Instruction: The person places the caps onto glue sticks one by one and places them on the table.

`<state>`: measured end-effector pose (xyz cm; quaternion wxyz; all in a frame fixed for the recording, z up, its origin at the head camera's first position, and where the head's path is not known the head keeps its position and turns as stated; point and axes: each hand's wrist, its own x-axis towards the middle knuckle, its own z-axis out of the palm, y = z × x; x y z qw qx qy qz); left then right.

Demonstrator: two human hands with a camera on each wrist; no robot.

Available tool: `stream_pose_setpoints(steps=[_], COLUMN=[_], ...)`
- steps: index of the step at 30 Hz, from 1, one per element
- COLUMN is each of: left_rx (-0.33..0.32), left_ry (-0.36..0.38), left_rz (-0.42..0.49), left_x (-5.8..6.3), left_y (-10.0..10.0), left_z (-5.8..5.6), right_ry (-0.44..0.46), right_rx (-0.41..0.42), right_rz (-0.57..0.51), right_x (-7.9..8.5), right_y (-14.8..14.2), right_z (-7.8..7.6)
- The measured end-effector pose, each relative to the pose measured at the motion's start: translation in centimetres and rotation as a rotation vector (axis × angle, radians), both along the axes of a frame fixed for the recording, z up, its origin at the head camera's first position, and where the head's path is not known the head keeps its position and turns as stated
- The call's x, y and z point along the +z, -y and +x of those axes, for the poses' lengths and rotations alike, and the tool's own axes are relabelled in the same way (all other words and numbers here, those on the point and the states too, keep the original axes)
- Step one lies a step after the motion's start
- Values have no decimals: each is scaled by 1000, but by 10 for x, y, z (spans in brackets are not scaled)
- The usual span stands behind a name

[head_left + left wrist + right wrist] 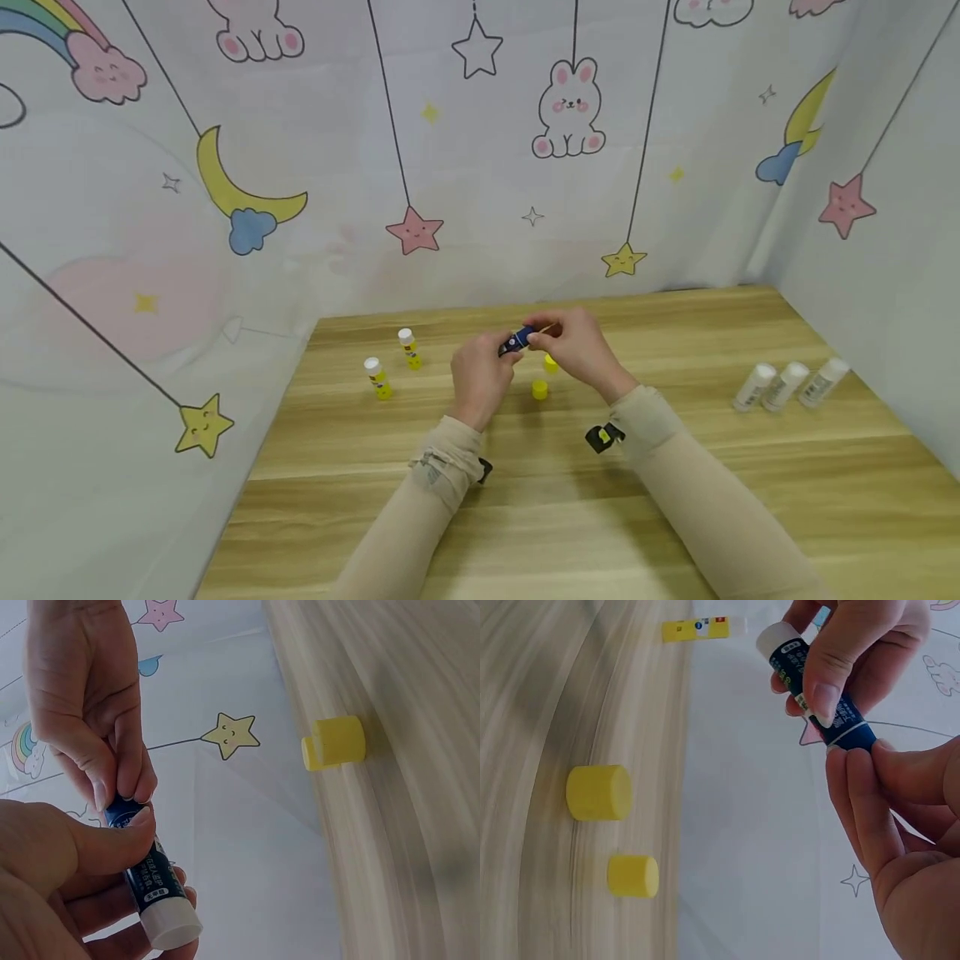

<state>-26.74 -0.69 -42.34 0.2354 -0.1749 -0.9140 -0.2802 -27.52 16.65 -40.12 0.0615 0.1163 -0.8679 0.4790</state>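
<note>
A dark blue glue stick (pixel 517 340) with a white base is held above the table between both hands. My left hand (pixel 480 373) grips its body, the thumb lying along the printed label in the left wrist view. At the other end, my right hand (pixel 583 348) pinches the blue cap (pixel 861 738) between thumb and fingertips. The cap sits on the body, with a pale line where they meet. Below the hands, two yellow caps (pixel 539 389) stand on the table, one a little behind the other.
Two yellow glue sticks (pixel 378 379) with white ends stand at the table's left. Three white tubes (pixel 786 387) stand in a row at the right. A printed curtain (pixel 480 183) hangs behind the wooden table (pixel 540 533) and along its sides.
</note>
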Motion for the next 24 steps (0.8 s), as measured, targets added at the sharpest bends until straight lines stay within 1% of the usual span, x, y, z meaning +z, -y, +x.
stream_pose_setpoints(steps=[3, 10, 12, 15, 18, 21, 23, 24], left_rx=[41, 93, 108, 122, 121, 109, 94, 82], left_ry=[-41, -79, -103, -150, -213, -262, -264, -252], left_rz=[-50, -183, -209, -217, -218, -218, -225, -226], left_x=[3, 7, 7, 4, 0, -1, -1, -1], left_y=[1, 1, 1, 0, 0, -1, 0, 0], left_z=[1, 5, 7, 10, 12, 12, 12, 13], right_ry=[12, 63, 77, 102, 118, 106, 102, 100], right_rx=[16, 23, 30, 36, 34, 45, 62, 72], right_rz=[-15, -41, -56, -80, -90, -90, -90, -93], right_x=[3, 1, 1, 1, 2, 3, 2, 1], right_y=[4, 6, 6, 7, 8, 8, 7, 6], right_z=[-1, -5, -5, -4, -3, -3, -2, -1])
